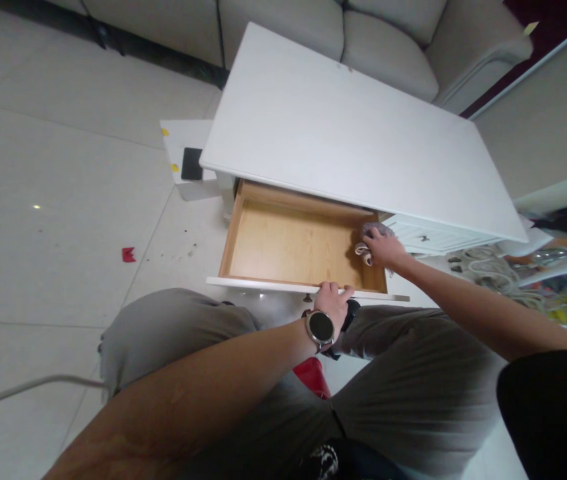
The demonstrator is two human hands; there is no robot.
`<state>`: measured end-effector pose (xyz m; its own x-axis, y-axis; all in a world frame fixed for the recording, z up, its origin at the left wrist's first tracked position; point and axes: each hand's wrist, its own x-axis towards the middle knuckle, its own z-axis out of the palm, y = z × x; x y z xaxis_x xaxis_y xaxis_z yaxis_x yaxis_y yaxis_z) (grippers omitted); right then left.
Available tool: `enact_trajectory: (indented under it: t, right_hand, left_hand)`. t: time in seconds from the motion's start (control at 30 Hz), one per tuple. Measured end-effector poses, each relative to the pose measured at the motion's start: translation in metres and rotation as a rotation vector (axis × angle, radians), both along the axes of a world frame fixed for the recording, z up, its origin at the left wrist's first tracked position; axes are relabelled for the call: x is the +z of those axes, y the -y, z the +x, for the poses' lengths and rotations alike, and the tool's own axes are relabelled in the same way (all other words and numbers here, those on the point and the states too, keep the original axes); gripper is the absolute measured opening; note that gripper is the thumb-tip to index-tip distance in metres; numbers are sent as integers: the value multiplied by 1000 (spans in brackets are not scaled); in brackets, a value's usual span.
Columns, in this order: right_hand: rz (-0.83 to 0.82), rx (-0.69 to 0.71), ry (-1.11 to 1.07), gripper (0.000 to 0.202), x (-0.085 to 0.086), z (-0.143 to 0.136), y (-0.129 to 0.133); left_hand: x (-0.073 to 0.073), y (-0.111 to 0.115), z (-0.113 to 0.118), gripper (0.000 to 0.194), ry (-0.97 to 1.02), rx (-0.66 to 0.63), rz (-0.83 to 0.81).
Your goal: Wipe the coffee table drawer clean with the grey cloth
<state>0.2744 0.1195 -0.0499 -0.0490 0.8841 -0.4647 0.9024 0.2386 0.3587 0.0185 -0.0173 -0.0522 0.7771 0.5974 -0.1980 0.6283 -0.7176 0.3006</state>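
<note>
Black sleeve (553,407), grey trousers (413,393), one pulled-out drawer, one cloth

Sleeve: lower right corner, nearest; trousers: both legs bent, before the drawer (288,240). Drawer: pale wood inside, drawn out from beneath the white surface (353,133); white drawer front (258,285) with a small dark knob (308,298). Left grip (332,305): round-faced watch (321,327) at the wrist; fingers bent over the top edge of the drawer front, right of the knob; whether clamped or merely resting, cannot be told. Right grip (383,249): closed on a bunched greyish cloth (374,229), at the drawer's right end, by the side wall; pale folded edges protrude beneath the fingers. Adjacent: second drawer front (448,236), white, dark knob, to the right. Surroundings: grey sofa (283,27) behind; white board (183,133), yellow patches, a black flat item (192,164) upon it; red scrap (128,255) and dark specks (162,255) on the pale tiled floor (63,240); coiled cables (486,267), right.
</note>
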Motion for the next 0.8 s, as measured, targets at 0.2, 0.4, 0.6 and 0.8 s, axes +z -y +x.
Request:
enact_trajectory:
  t: [0.2, 0.4, 0.6, 0.8]
  right_hand:
    - [160, -44, -92, 58, 17, -7, 11]
    - [399, -180, -196, 60, -11, -33, -6]
    - [567, -584, -316, 77, -67, -70, -58]
    - [629, -575, -456, 71, -79, -117, -67]
  left_hand:
    - [2, -1, 0, 48, -11, 5, 6]
    - [2, 0, 0, 44, 21, 27, -13]
    - [0, 2, 3, 49, -36, 18, 8]
    - [2, -1, 4, 49, -38, 35, 4]
